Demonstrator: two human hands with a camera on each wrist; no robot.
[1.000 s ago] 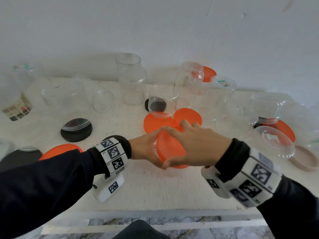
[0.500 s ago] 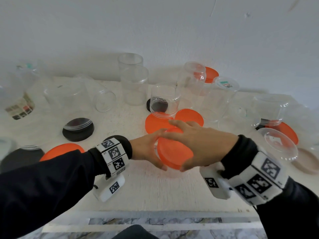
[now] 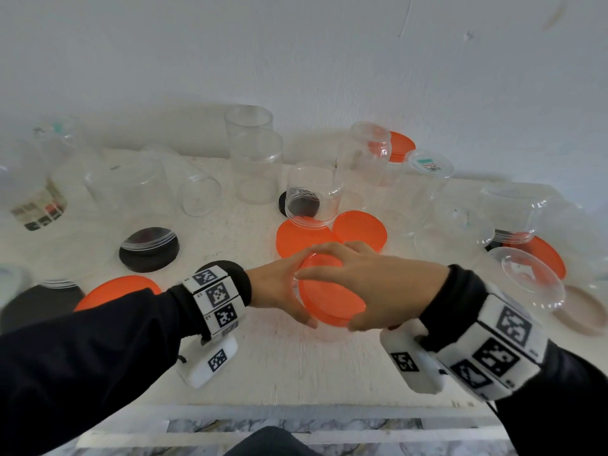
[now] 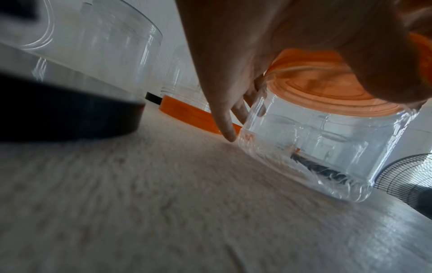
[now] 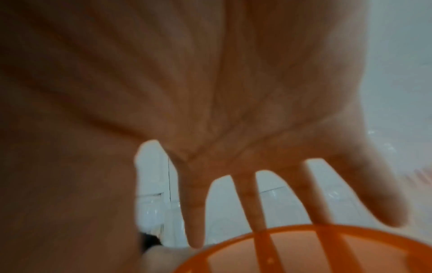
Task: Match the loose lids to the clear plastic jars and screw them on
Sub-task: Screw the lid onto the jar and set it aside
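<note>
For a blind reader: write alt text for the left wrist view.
A left hand holds a clear plastic jar upright on a pale table, an orange lid sitting on its mouth. Behind lie a loose orange lid and other clear jars.

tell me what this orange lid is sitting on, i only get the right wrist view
Observer: The orange lid sits on the mouth of a short clear jar standing on the table.
Operator: is anything steadying the jar
Observer: Yes, the left hand holds its side, fingers down along the wall.
Operator: any spare lids close by
Observer: Two more orange lids lie flat on the table just beyond the right hand.
</note>
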